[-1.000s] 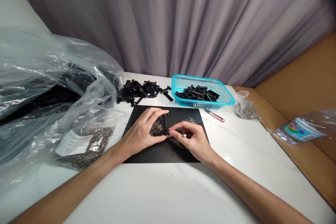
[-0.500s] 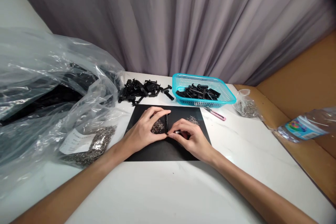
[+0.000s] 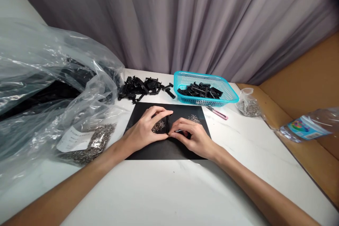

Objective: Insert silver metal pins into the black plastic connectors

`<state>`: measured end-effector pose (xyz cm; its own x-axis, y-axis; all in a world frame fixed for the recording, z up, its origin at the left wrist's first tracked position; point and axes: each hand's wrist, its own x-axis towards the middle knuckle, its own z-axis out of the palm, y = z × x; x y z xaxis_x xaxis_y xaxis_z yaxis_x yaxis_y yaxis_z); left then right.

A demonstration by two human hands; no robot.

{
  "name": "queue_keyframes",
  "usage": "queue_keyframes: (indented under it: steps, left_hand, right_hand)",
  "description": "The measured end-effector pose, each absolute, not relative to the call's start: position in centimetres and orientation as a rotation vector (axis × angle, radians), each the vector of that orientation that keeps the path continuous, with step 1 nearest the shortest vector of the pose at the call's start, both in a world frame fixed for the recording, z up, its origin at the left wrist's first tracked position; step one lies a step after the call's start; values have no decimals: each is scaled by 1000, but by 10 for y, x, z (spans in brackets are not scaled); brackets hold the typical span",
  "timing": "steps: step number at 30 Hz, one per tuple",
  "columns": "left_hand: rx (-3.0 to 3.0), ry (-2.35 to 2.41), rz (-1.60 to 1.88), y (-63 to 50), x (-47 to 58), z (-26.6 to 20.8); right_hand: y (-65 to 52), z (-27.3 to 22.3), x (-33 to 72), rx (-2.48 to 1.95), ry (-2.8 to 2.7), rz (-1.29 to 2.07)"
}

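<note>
My left hand (image 3: 144, 127) grips a slim black plastic part (image 3: 167, 123) by its two ends, thumb at the near end and fingers at the far end. Pinched fingers of my right hand (image 3: 193, 136) meet the near end of that part; whatever they hold is mostly hidden behind them. Both hands are over a black mat (image 3: 159, 152). A small heap of tiny metal pieces (image 3: 159, 126) lies on the mat, partly behind my left hand. Beyond my right hand lies a second heap of tiny metal pieces (image 3: 194, 118).
Black plastic parts lie in a pile (image 3: 140, 87) and in a blue basket (image 3: 230, 95). A pink-handled cutter (image 3: 218, 113) rests by the basket. Bags of metal pieces stand left (image 3: 97, 141) and right (image 3: 249, 107). Clear plastic sheeting (image 3: 53, 49) covers the left; a bottle (image 3: 307, 127) lies right.
My hands keep nearly the same pose on the black part; the right fingers have shifted slightly at its near end. The whole view has moved a little.
</note>
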<state>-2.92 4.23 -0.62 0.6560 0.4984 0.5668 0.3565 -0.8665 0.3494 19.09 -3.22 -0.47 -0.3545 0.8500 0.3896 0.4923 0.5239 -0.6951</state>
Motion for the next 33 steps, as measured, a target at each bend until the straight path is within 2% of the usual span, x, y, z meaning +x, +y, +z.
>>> queue_keyframes:
  steps: [8,15,22,33]
  left_hand:
    - [2781,669,1017,40,-28,-1]
    - [2903,469,1179,40,-25,-2]
    - [2935,392,1274,41,-26,-5]
    - [2619,758,1068,40,-26,1]
  right_hand:
    - [-31,-6,188,-1253,-1905,651]
    - [-31,-6,190,-1295,-1819,809]
    - [-33,-9,183,-1334,-1793,799]
    - [-37,7,206,-1276,-1817,870]
